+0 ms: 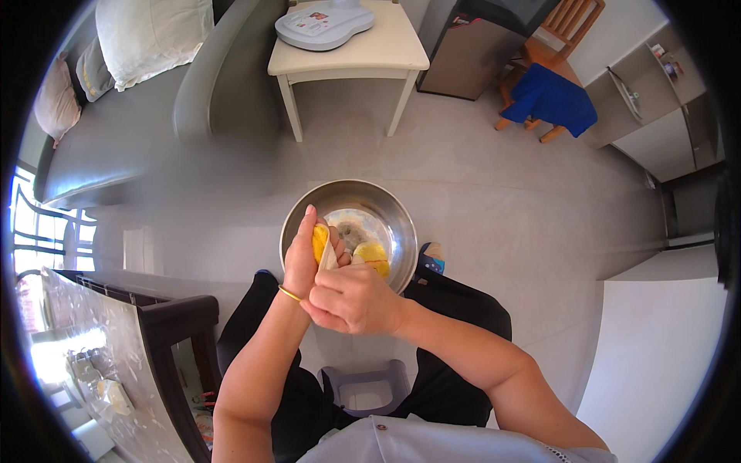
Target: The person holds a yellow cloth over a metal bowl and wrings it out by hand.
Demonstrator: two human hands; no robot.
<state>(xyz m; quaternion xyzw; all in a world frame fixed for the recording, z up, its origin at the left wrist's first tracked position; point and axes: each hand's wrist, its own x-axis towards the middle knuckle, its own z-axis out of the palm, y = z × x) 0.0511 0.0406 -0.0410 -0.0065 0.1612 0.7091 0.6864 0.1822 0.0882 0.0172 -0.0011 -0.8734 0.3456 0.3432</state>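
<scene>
A round stainless steel basin (403,231) stands on the floor between my knees. Over its near left part, my left hand (302,249) is closed around a yellow and off-white piece of fruit or cloth (321,244); I cannot tell which. My right hand (354,298) pinches the pale lower edge of that same piece, close to my left wrist, which wears a yellow bangle. Inside the basin, on the right, lies another yellow and pale piece (372,257), with a little murky water or residue on the bottom. My hands hide part of the basin's near rim.
A purple-grey plastic stool (370,393) is below me. Ahead stands a cream table (347,63) bearing a grey guitar-shaped plastic item (324,26). A grey sofa (133,133) is at the upper left, a dark wooden-framed table (179,312) at the lower left, and a white cabinet (654,347) on the right.
</scene>
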